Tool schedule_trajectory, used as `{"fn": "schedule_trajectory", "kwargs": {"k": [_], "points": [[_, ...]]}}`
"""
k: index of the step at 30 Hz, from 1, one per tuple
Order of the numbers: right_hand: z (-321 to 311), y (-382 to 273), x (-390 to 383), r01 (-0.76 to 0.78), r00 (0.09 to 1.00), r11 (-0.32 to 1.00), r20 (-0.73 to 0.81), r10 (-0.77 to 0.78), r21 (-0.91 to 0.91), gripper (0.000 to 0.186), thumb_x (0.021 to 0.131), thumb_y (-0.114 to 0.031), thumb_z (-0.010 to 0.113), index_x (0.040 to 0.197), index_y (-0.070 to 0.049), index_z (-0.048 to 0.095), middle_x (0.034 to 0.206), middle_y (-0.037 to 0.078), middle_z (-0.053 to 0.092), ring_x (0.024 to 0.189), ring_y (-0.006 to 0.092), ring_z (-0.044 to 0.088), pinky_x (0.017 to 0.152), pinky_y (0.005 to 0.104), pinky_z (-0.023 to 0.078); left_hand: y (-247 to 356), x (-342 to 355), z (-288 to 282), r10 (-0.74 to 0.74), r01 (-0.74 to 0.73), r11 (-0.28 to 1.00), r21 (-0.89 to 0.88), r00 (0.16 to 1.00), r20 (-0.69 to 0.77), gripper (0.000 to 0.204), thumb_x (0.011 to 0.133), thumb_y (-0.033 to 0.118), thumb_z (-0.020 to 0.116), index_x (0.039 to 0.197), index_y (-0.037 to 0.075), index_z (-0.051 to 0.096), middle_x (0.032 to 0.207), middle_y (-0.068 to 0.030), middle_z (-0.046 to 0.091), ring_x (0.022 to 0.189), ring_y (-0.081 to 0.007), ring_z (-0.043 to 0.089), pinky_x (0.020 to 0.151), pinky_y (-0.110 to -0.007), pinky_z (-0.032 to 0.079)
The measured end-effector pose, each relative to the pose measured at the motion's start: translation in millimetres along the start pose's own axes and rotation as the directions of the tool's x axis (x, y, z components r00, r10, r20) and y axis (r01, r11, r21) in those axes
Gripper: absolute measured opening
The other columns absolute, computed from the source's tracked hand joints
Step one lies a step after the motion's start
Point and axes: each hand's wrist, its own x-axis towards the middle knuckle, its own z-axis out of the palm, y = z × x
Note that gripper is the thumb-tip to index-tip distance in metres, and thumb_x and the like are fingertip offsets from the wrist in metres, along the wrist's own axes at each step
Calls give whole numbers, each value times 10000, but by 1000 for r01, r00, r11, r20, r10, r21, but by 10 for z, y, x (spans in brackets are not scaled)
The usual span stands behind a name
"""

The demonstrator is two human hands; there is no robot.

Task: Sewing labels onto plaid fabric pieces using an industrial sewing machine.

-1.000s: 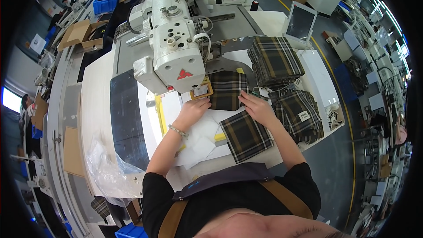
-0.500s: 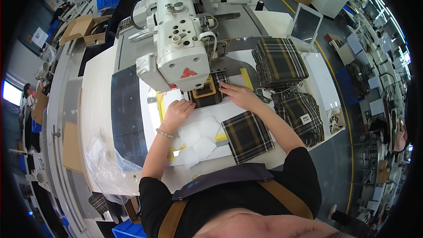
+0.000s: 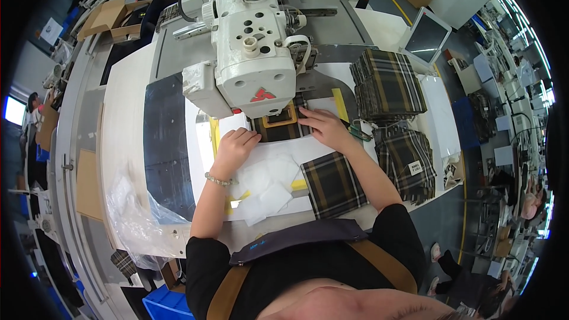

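Note:
A dark plaid fabric piece lies beneath the head of a white sewing machine. Resting on it is a yellow-orange rectangular frame, partly hidden by the machine head. My left hand is curled, its fingertips closed at the fabric's left edge. On the opposite side, my right hand lies with fingers stretched out over the fabric's right edge, beside the frame. White thin sheets lie in a loose heap between my forearms. A folded plaid piece sits near my right forearm.
At the right stand a tall stack of plaid pieces and a second plaid pile with a white label. Green-handled snips lie by my right wrist. Crumpled clear plastic covers the left front corner. Behind is a tilted screen.
The view has shifted slightly. My right fingers lie flatter and more spread on the fabric, while my left hand stays at its edge. Another person has come into view at lower right.

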Motion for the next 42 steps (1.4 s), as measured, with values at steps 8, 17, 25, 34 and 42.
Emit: {"fn": "schedule_trajectory", "kwargs": {"k": [8, 17, 25, 34, 42], "points": [[29, 35, -49, -28, 999, 994, -19, 30, 106, 296, 751, -18, 674, 1024, -128, 705, 1253, 9, 644, 1100, 311, 601, 984, 388, 494, -18, 11, 17, -11, 11, 1000, 7, 1000, 15, 184, 683, 55, 666, 863, 65, 701, 872, -12, 673, 781, -154, 612, 615, -292, 484], [61, 60, -49, -16, 1000, 997, -8, 17, 77, 241, 798, -35, 679, 1027, -105, 710, 1275, 58, 625, 1045, 289, 635, 1084, 403, 428, -45, 20, 23, -45, 44, 998, -55, 999, -3, 150, 688, 52, 683, 834, 83, 698, 874, 1, 676, 787, -154, 613, 620, -296, 483], [34, 34, -32, 17, 1000, 998, -22, -16, 65, 216, 801, -53, 688, 1007, -108, 725, 1258, 65, 634, 1029, 272, 641, 1086, 416, 422, -40, 36, -11, -44, 44, 995, -85, 999, 13, 128, 673, 27, 691, 792, 73, 684, 899, -6, 682, 822, -172, 616, 686, -305, 484], [29, 49, -24, 45, 999, 998, -7, -45, 38, 182, 828, -91, 679, 998, -135, 728, 1249, 56, 638, 1052, 226, 637, 1088, 414, 416, -52, 29, -13, -61, 63, 995, -80, 998, 34, 145, 664, 16, 679, 796, 75, 691, 933, -9, 684, 855, -178, 612, 739, -309, 480], [18, 36, -17, 39, 999, 998, -4, -39, 45, 200, 831, -89, 676, 1014, -146, 731, 1250, 61, 637, 1058, 224, 635, 1101, 422, 403, -59, 21, -8, -69, 73, 995, -74, 996, 54, 140, 673, 14, 672, 795, 80, 693, 949, -6, 688, 883, -178, 612, 773, -309, 475]]}}
